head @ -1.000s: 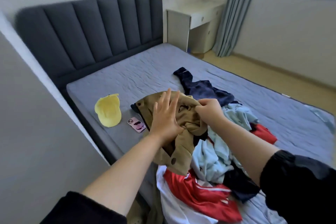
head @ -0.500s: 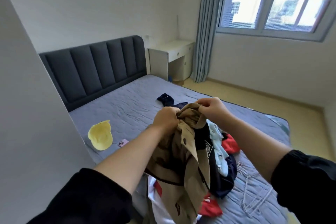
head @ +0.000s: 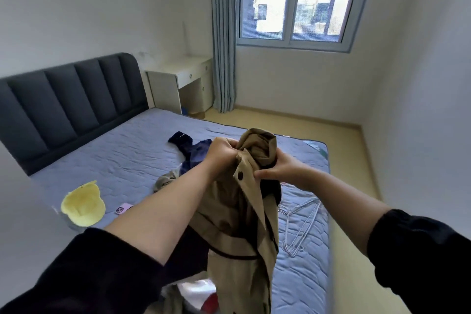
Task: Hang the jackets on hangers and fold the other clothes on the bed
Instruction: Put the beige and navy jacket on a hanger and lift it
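A tan jacket [head: 239, 214] with dark buttons and dark trim hangs in the air above the bed [head: 122, 160]. My left hand [head: 221, 153] grips its top edge on the left, and my right hand [head: 277, 168] grips the bunched collar on the right. Several white wire hangers [head: 300, 224] lie on the mattress to the right of the jacket. A dark blue garment [head: 191, 150] lies on the bed beyond my hands. Bits of white and red clothing [head: 198, 293] show under the jacket; the remainder of the pile is hidden by it.
A yellow cap [head: 82, 204] and a pink phone [head: 122, 208] lie at the bed's left edge. The dark padded headboard [head: 68, 102] stands at the back left, a white desk [head: 178, 81] and grey-blue curtain [head: 223, 41] beyond. Wooden floor [head: 305, 130] runs right of the bed.
Both hands have taken hold of the tan jacket and lifted it up off the pile. My view has risen, so the window shows and the hangers come into sight.
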Demonstrator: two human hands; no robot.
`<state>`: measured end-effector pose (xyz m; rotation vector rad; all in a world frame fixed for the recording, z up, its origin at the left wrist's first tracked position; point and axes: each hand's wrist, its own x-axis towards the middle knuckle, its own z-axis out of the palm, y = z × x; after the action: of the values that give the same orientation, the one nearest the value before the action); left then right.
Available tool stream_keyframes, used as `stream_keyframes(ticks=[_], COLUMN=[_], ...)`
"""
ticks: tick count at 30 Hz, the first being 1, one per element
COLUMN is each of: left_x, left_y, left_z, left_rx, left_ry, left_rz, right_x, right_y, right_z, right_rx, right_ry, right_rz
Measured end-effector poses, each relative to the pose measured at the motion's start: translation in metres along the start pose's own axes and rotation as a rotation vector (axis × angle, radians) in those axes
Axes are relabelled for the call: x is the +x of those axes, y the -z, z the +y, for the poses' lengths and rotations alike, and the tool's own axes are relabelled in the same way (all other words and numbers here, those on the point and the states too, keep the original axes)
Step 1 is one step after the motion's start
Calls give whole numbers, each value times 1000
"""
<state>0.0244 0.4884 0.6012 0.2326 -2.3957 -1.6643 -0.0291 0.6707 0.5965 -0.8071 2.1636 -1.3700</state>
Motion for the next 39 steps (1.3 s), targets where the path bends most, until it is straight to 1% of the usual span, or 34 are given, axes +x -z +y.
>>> stream_keyframes(ticks=[3,8,13,16,17,18,20,22,24,26,28,31,34,39], left_x=[13,54,108,141,151,161,176,184,193,202,213,235,261,320], left_y=[-38,-103,-159,-194,-202,-211,-223,-231,-240,-251,-264,-286,-317,-370], left_z=[23,56,75,86,88,93,102,108,111,113,112,112,113,118], left_rx=[-86,-141,-251,-378,-373,-315,-120,-22,18,59,33,7,8,1], left_ry=[9,26,85,181,194,182,114,103,95,71,53,23,0,-9], left_rz=[-99,-221,-356,-356,-352,-355,-393,-424,-392,-315,-244,-199,-136,-23], right_x=[-18,-32,-12,5,10,16,28,37,45,50,51,55,62,92], right_y=[32,98,173,215,228,242,267,283,293,302,312,334,364,430], right_z=[13,51,97,119,124,128,134,138,142,145,148,157,167,193], right_rx=[71,134,163,207,222,234,246,224,191,167,154,126,80,112], right_ry=[-22,55,25,-5,-12,-15,-8,-1,4,-1,-10,-19,-63,-40], right_rz=[134,346,467,500,508,508,500,502,507,516,540,588,606,589])
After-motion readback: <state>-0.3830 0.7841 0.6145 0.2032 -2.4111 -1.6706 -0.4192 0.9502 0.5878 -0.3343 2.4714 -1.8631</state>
